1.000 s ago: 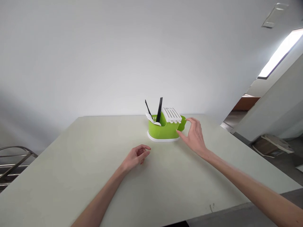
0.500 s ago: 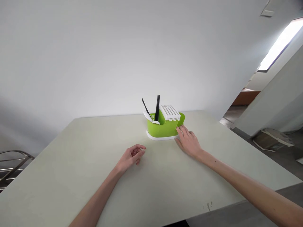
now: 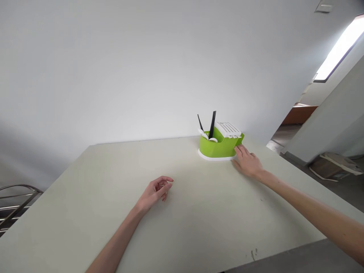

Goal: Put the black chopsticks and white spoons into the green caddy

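Note:
A green utensil holder (image 3: 218, 148) with a white base stands toward the back right of the table. Black chopsticks (image 3: 212, 125) and white spoons (image 3: 203, 134) lean in its left compartment, and a white slotted rack (image 3: 228, 129) covers part of its top. At the holder's front right corner, my right hand (image 3: 248, 162) grips the green wall; some fingertips are hidden behind it. My left hand (image 3: 157, 192) rests on the tabletop nearer to me, well apart from the holder. Its fingers are loosely curled, with a gap to the thumb and nothing held.
The pale table (image 3: 127, 163) reaches back to a white wall (image 3: 148, 68). A metal rack (image 3: 17, 204) stands beyond the left edge. On the floor at the right lies a box-like object (image 3: 332, 167). Dark marks (image 3: 253, 254) show near the front edge.
The utensil holder has slid right and slightly back toward the wall, with my right hand moving along on it. My left hand has stayed nearly in place.

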Demonstrator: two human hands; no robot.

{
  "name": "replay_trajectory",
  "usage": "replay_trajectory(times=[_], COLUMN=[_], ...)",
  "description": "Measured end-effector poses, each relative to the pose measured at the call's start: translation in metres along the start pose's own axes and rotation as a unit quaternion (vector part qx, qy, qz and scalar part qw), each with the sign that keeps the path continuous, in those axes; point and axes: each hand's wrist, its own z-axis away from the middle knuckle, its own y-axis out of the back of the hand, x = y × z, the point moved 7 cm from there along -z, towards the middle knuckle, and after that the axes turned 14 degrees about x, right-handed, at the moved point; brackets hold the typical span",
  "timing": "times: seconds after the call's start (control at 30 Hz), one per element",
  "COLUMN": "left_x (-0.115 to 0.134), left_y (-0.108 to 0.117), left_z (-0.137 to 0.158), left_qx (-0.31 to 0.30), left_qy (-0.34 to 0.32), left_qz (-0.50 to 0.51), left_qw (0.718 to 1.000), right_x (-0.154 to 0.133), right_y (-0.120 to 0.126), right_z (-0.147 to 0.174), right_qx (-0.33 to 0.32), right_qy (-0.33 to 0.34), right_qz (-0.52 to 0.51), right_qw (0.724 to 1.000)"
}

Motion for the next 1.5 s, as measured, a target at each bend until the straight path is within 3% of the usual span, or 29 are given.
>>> replay_trajectory(times=[0.2,0.4,0.57,0.67,0.8,0.97,1.5], left_x=[-0.017,-0.023,-0.022,-0.019,-0.015,-0.015,-0.010], left_y=[0.028,0.042,0.045,0.044,0.043,0.043,0.052], left_z=[-0.006,-0.010,-0.009,-0.005,0.005,0.029,0.113], left_qx=[0.004,0.018,0.039,0.058,0.088,0.121,0.143], left_qy=[0.003,-0.004,-0.020,-0.034,-0.062,-0.071,-0.091], left_qz=[0.002,0.006,-0.016,-0.029,-0.048,-0.080,-0.135], left_qw=[1.000,1.000,0.999,0.997,0.993,0.987,0.976], right_x=[0.021,0.028,0.001,-0.035,-0.077,-0.103,-0.112], right_y=[-0.023,-0.030,-0.029,-0.034,-0.026,-0.002,0.030], right_z=[-0.004,-0.009,0.022,0.051,0.077,0.096,0.127], right_qx=[-0.038,-0.048,-0.010,-0.038,-0.080,-0.109,-0.115], right_qy=[-0.036,-0.059,-0.200,-0.239,-0.202,-0.155,-0.134], right_qz=[0.015,-0.004,-0.050,-0.115,-0.148,-0.158,-0.171], right_qw=[0.999,0.997,0.978,0.963,0.965,0.969,0.969])
